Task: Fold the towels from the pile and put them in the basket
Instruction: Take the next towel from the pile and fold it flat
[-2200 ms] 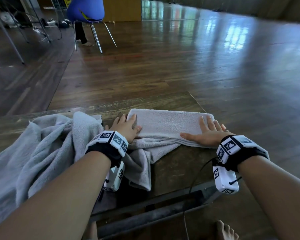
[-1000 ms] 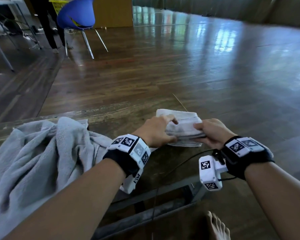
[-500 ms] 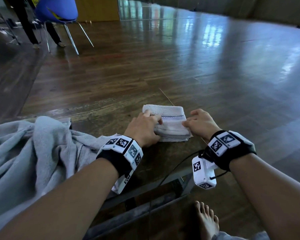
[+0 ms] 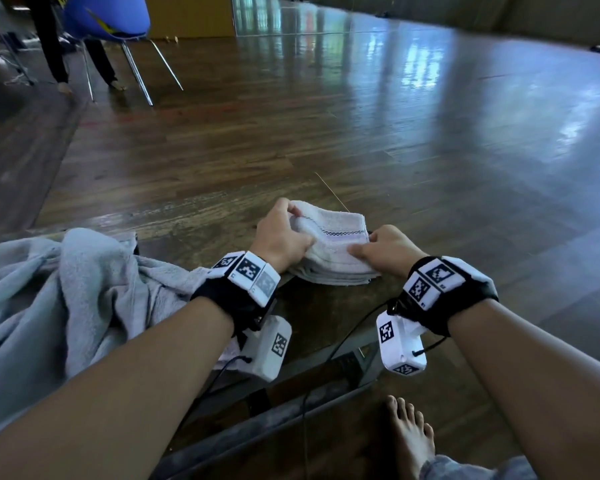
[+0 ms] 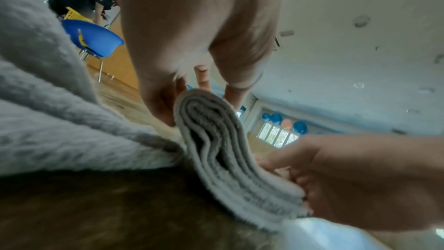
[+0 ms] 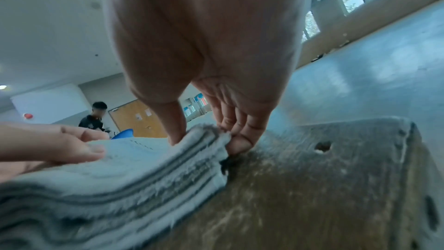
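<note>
A small white towel (image 4: 336, 244), folded into a thick pad with a dark checked stripe, lies near the far right corner of the wooden table (image 4: 194, 233). My left hand (image 4: 284, 233) grips its left folded edge, fingers curled over the top. My right hand (image 4: 381, 247) pinches its right edge between thumb and fingers. The left wrist view shows the towel's stacked layers (image 5: 223, 149) end-on. In the right wrist view my thumb sits on top of the towel (image 6: 144, 161) and my fingers (image 6: 240, 136) curl at its edge. The pile of grey towels (image 4: 59, 296) lies on the table's left. No basket is in view.
The table's right corner and edge are close to the folded towel, with wooden floor (image 4: 430, 140) beyond. A blue chair (image 4: 108, 15) and a standing person's legs (image 4: 52, 46) are far back left. My bare foot (image 4: 413, 434) is below the table edge.
The long folded towel, pressed flat under both hands, was folded again into a small thick pad. Both hands now hold its two ends, and it has turned slightly.
</note>
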A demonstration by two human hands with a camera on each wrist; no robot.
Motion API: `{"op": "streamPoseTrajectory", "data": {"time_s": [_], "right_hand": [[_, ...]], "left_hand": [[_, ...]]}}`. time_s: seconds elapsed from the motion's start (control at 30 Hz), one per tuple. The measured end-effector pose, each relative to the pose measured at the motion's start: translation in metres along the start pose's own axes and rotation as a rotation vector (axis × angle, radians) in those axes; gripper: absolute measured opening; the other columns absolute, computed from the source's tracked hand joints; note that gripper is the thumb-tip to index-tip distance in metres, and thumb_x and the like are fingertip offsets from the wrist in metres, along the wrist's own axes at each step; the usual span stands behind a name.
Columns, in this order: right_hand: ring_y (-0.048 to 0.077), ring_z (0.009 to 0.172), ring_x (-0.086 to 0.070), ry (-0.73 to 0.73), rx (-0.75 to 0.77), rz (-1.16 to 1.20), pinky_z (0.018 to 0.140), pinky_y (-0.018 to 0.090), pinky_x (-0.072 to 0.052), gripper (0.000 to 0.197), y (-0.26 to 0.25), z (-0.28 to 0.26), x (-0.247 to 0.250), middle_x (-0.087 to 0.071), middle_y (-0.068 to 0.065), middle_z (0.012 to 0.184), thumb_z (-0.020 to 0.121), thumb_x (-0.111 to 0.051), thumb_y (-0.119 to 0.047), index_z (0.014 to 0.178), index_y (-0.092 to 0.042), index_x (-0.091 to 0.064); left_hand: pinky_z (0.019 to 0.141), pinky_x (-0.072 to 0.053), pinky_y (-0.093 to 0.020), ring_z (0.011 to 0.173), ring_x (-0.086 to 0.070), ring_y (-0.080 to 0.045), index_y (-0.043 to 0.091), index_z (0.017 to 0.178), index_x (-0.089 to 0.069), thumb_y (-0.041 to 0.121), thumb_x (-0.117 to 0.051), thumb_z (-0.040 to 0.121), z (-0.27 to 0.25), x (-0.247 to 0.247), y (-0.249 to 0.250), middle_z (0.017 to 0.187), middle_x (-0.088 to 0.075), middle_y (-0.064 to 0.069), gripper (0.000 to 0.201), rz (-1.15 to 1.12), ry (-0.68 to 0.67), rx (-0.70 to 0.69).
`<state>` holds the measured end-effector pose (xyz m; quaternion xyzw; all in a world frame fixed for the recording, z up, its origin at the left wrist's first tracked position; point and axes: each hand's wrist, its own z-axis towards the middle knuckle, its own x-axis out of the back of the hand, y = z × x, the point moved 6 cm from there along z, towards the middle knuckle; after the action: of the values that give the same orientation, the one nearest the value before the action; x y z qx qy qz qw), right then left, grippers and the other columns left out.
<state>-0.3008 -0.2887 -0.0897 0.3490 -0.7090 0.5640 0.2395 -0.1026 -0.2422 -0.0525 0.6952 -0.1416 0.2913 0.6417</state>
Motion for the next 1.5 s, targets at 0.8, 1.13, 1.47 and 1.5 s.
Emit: {"op": "streamPoseTrajectory", "data": {"time_s": [0.8,1.13,1.47,1.5], "right_hand": [[0.023,0.048,-0.055,-0.019,-0.048,0.119,0.05,0.03,-0.051,0.041,0.006,-0.064,0.003,-0.061,0.013,0.061,0.096,-0.065,-0.035,0.067,-0.009,-0.054],[0.014,0.047,-0.051,-0.141,-0.154,0.188,0.042,0.023,-0.046,0.016,0.013,-0.079,0.006,-0.058,0.006,0.063,0.098,-0.062,-0.016,0.087,-0.004,-0.062],[0.015,0.04,-0.049,-0.202,-0.175,0.219,0.038,0.022,-0.04,0.032,0.005,-0.088,0.009,-0.054,0.004,0.052,0.099,-0.06,-0.027,0.075,-0.007,-0.057],[0.016,0.046,-0.049,-0.221,-0.181,0.285,0.041,0.023,-0.042,0.03,0.003,-0.089,0.008,-0.054,0.006,0.059,0.1,-0.059,-0.026,0.075,-0.008,-0.057]], "left_hand": [[0.078,-0.056,-0.042,0.081,-0.065,-0.026,0.019,0.065,-0.053,0.052,-0.068,0.081,-0.072,0.013,-0.028,0.076,-0.064,0.0,0.04,0.471,0.023,-0.059],[0.081,-0.043,-0.031,0.098,-0.05,-0.013,0.028,0.1,-0.063,0.059,-0.071,0.076,-0.104,-0.036,0.015,0.103,-0.057,0.006,0.04,0.623,-0.264,-0.59],[0.064,-0.051,-0.033,0.072,-0.063,-0.019,0.013,0.079,-0.066,0.038,-0.067,0.085,-0.083,-0.014,0.031,0.073,-0.066,0.0,0.026,0.411,-0.172,-0.45],[0.064,-0.052,-0.035,0.07,-0.063,-0.02,0.014,0.079,-0.063,0.037,-0.066,0.085,-0.083,-0.007,0.033,0.073,-0.065,0.0,0.024,0.386,-0.103,-0.444]]}}
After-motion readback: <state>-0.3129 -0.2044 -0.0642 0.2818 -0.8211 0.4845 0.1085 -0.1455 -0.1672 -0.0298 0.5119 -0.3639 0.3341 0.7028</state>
